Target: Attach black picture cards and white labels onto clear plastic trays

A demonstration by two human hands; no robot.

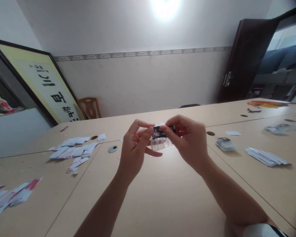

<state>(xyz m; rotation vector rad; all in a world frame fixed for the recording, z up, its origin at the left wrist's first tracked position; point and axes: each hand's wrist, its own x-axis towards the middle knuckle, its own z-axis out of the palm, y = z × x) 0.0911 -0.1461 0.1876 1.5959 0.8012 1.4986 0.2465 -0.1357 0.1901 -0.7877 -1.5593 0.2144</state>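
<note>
Between my two hands, above the table, is a small clear plastic pack (160, 142) with a black printed label across its upper part. Thin, curved, hook-like shapes show through its clear lower part, too small to name for certain. My left hand (136, 144) grips the pack's left end with thumb and forefinger, while another finger stretches out below it. The thumb of my right hand (188, 140) presses on the label near the right end, its fingers curled behind. Those fingers partly hide the pack's right side.
Flat white paper pieces (74, 151) lie in piles to the left, with more red-and-white ones (14, 196) nearer. To the right are a stack of clear packs (224, 144), a fanned row of white slips (266, 157) and further packs (277, 128). Round cable holes dot the table (158, 204).
</note>
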